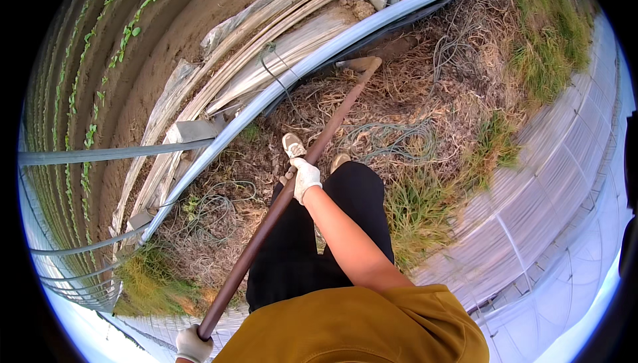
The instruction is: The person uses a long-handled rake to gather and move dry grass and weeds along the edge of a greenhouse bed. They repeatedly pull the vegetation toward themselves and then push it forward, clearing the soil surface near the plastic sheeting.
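Observation:
A long hoe with a brown handle slants across my body, from lower left to upper right. My right hand, in a white glove, grips the handle near its middle, in front of my knees. My left hand, also gloved, is closed around the handle's end at the lower left. The soil-coloured hoe head rests at the far end among dry weeds, close to the bottom edge of a rolled plastic film. Part of the head is hard to make out against the bare soil beside it.
Loose green cords lie near my feet, and another tangle lies to the left. Metal greenhouse poles and concrete blocks line the left side, with crop rows beyond. Grass and a plastic-covered tunnel flank the right.

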Available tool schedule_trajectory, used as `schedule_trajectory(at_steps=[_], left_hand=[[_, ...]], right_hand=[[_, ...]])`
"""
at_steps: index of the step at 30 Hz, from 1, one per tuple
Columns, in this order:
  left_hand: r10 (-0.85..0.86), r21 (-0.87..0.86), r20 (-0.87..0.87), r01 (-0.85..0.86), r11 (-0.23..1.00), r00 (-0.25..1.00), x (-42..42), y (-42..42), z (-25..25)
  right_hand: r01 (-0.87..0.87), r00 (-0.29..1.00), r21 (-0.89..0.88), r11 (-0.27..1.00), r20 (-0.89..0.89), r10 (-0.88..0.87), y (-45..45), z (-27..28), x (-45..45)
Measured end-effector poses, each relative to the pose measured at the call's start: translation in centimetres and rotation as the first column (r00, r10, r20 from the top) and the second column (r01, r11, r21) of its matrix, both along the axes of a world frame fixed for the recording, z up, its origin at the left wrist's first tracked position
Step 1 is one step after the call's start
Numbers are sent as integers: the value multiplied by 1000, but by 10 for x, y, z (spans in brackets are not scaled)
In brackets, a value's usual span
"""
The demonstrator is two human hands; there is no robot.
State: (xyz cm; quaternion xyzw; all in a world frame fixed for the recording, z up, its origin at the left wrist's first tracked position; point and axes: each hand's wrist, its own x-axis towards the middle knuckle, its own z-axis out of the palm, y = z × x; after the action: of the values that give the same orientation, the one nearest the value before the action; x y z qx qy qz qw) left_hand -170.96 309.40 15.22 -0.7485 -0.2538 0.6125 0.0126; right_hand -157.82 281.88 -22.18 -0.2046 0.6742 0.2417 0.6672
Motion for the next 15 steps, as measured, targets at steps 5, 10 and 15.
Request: schedule_trajectory(at_steps=[5,10,15], left_hand=[[44,-26,-9,-44,999,999,-34,-2,8],[-5,84,-14,6,996,1000,-42,-53,8],[-96,-73,122,106,992,988,-31,-119,-50]], right_hand=[[6,1000,98,995,28,-9,-16,3,-8],[33,999,197,980,-16,-31,-52,7,-22],[51,997,15,999,53,-52,-155,7,18]])
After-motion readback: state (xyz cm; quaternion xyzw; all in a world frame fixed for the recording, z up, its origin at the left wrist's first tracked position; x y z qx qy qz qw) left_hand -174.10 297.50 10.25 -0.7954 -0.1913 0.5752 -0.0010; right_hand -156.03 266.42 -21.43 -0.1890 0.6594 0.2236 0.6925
